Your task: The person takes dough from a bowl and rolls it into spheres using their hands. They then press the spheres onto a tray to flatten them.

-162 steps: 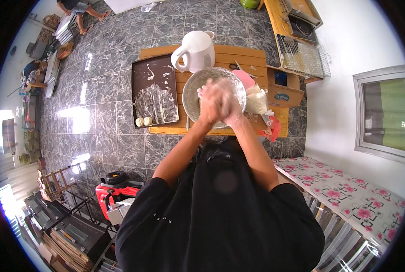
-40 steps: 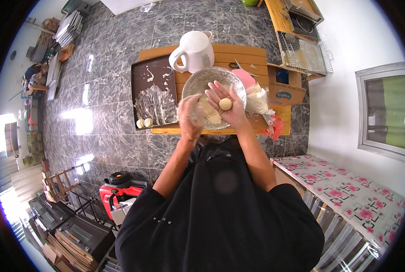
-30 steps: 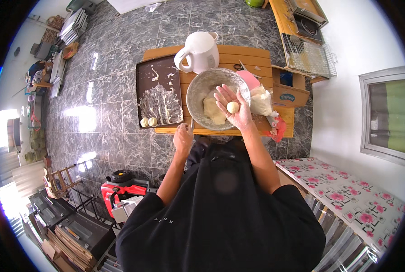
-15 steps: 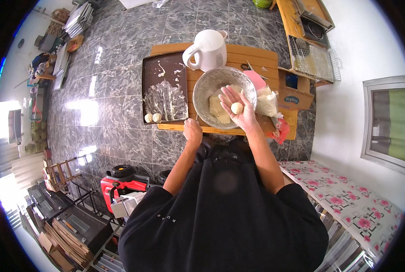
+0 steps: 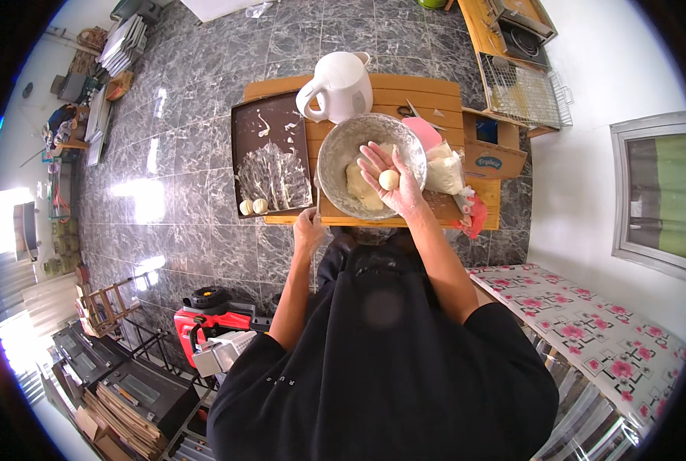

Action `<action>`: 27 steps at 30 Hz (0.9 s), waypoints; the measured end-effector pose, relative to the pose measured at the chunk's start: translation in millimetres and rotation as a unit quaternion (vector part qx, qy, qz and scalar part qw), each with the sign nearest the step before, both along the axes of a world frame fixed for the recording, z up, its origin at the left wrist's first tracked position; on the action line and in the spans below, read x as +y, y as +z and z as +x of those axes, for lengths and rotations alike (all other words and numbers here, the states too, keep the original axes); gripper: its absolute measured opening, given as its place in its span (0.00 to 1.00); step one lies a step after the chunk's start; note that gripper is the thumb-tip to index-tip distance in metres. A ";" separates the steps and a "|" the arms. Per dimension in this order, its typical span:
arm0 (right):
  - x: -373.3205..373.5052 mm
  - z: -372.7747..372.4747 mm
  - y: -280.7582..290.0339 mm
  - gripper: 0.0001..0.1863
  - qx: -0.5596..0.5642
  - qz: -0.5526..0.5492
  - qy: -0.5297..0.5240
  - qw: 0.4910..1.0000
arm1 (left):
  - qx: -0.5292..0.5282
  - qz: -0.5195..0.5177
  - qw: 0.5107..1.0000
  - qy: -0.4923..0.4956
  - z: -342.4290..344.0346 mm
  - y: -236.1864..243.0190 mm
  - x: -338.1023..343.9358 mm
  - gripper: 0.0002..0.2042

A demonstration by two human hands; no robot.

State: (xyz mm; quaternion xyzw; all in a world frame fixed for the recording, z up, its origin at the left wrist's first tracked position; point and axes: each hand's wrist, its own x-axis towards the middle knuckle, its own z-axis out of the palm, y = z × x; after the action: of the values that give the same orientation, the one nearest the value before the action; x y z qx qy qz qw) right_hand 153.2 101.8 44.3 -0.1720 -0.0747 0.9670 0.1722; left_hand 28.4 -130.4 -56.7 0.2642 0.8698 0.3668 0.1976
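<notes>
A small round dough ball (image 5: pixel 389 180) rests on the palm of my right hand (image 5: pixel 401 192), which is turned up with its fingers spread above the grey mixing bowl (image 5: pixel 332 192). Inside that bowl lies a larger mass of pale dough (image 5: pixel 360 188), partly hidden by the hand. My left hand (image 5: pixel 308 226) is closed beside the near right corner of a dark baking tray (image 5: pixel 244 123); a thin thing seems to stick up from its fingers, too small to name. Two pale balls with line marks (image 5: pixel 253 207) sit in the tray's near left corner, beside a greasy smeared patch.
A white electric kettle (image 5: pixel 343 86) stands behind the bowl on the wooden table (image 5: pixel 416 88). Scissors (image 5: pixel 408 111), a pink flat piece (image 5: pixel 423 132), a bag of white stuff (image 5: pixel 444 170) and a cardboard box (image 5: pixel 493 157) lie to the right. A flowered tabletop (image 5: pixel 573 330) is nearer right.
The whole view has shifted slightly. My left hand has turned a little and stays by the tray corner; the dough ball remains on my right palm.
</notes>
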 end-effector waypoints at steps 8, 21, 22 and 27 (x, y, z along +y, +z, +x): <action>-0.1 -7.9 -0.5 0.29 0.007 0.004 0.001 1.000 | -0.228 0.051 0.962 0.145 -6.7 75.1 0.0 0.11; 2.5 -7.6 -0.7 0.29 0.005 0.049 -0.066 0.997 | -0.107 -0.025 0.992 -0.067 44.7 195.2 58.5 0.13; 2.3 -6.9 -0.3 0.30 -0.005 0.054 -0.071 0.996 | -0.093 -0.021 0.993 -0.070 45.3 193.7 59.2 0.13; 1.9 -4.2 -1.8 0.31 -0.014 0.045 -0.081 0.996 | -0.105 -0.005 0.991 -0.079 45.9 196.3 63.1 0.13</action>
State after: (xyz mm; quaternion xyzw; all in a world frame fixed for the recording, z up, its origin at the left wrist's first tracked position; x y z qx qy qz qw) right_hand 149.0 103.7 42.4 -0.1832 -0.1066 0.9431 0.2562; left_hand 74.3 -67.3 139.6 0.2908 0.8227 0.3715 0.3173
